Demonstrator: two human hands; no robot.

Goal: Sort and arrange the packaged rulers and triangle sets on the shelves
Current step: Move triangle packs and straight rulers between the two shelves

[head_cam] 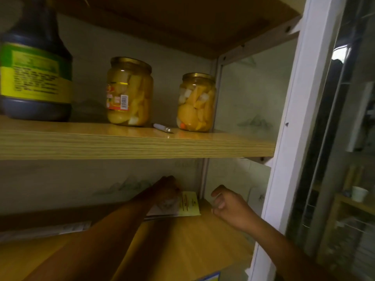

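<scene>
On the lower wooden shelf [192, 246], a packaged triangle set with a yellow card [188, 203] lies at the back right corner. My left hand [166, 189] reaches deep into the shelf and rests on this package, covering its left part; whether the fingers curl round it is not visible. My right hand [229, 207] hovers just to the right of the package, fingers loosely curled, holding nothing. Another long pale package [46, 231] lies at the left of the same shelf, blurred.
The upper shelf [121, 145] holds a large dark bottle with a green-yellow label [34, 65], two jars of yellow fruit [129, 92] [196, 102] and a small white pen-like object [162, 127]. A white frame post [284, 138] bounds the right side.
</scene>
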